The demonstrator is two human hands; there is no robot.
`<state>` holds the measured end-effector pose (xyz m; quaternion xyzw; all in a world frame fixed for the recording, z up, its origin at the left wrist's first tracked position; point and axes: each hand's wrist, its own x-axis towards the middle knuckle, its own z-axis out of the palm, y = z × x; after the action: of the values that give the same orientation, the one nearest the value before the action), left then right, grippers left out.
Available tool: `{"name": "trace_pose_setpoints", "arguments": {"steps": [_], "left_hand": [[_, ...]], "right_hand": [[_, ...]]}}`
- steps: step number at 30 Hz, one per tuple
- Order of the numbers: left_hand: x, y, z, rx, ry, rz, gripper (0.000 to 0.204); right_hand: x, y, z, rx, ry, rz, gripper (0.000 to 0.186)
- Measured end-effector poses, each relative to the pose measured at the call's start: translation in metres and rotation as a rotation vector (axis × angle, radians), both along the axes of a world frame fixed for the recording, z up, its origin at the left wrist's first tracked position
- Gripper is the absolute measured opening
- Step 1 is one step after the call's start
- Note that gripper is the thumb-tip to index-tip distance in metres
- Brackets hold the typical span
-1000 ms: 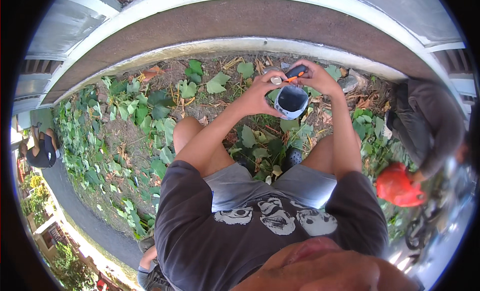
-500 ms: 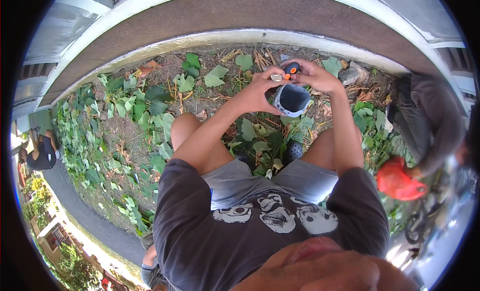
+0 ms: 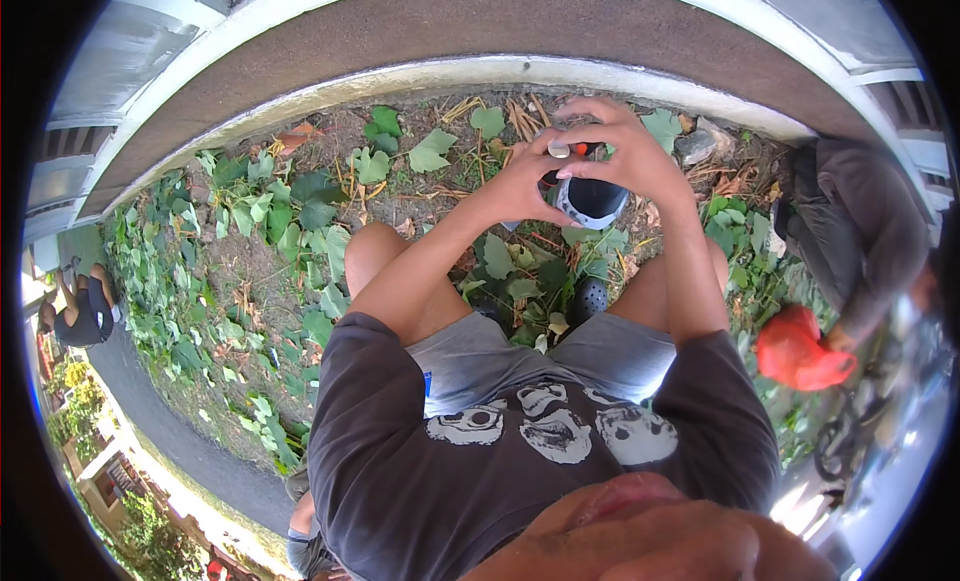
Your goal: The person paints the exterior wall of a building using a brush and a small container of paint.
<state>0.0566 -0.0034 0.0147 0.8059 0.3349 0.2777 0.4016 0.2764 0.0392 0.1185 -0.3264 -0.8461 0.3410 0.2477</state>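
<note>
A cup-shaped object (image 3: pixel 592 219), pale blue-grey with dark spots and a dark hollow inside, sits tilted between my hands, low over the leafy ground. My left hand (image 3: pixel 522 186) is curled about its left side, the thumb along its lower edge. My right hand (image 3: pixel 640 156) arches over its top. Between the right thumb and fingers shows part of a small black-and-orange object (image 3: pixel 582 149), mostly hidden by the fingers. A small round silvery piece (image 3: pixel 559 149) lies where both hands' fingertips meet. What kind of things these are cannot be made out.
Cut green leaves (image 3: pixel 300 216) and dry stalks cover the soil. A low wall (image 3: pixel 480 73) curves along the far side, with a stone (image 3: pixel 706 146) beside it. At right, another person's arm (image 3: pixel 880 261) reaches to a red bag (image 3: pixel 800 349). Other people are at left.
My right hand has turned and come over the cup-shaped object, covering more of the black-and-orange one. The cup-shaped object has shifted slightly right. The red bag has moved a little.
</note>
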Motion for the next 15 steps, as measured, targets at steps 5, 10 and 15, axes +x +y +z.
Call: {"name": "trace_pose_setpoints", "arguments": {"steps": [5,10,15], "left_hand": [[0.003,0.0,0.009,-0.075,-0.002,-0.022,0.091],[0.002,-0.004,0.005,-0.036,-0.042,0.015,0.09],[0.007,0.0,0.004,0.007,-0.143,0.037,0.089]], "right_hand": [[-0.002,-0.005,0.001,0.049,-0.12,0.021,0.027],[-0.007,-0.009,0.007,0.078,-0.104,-0.007,0.022],[-0.006,-0.008,0.011,-0.09,-0.089,-0.013,0.028]]}}
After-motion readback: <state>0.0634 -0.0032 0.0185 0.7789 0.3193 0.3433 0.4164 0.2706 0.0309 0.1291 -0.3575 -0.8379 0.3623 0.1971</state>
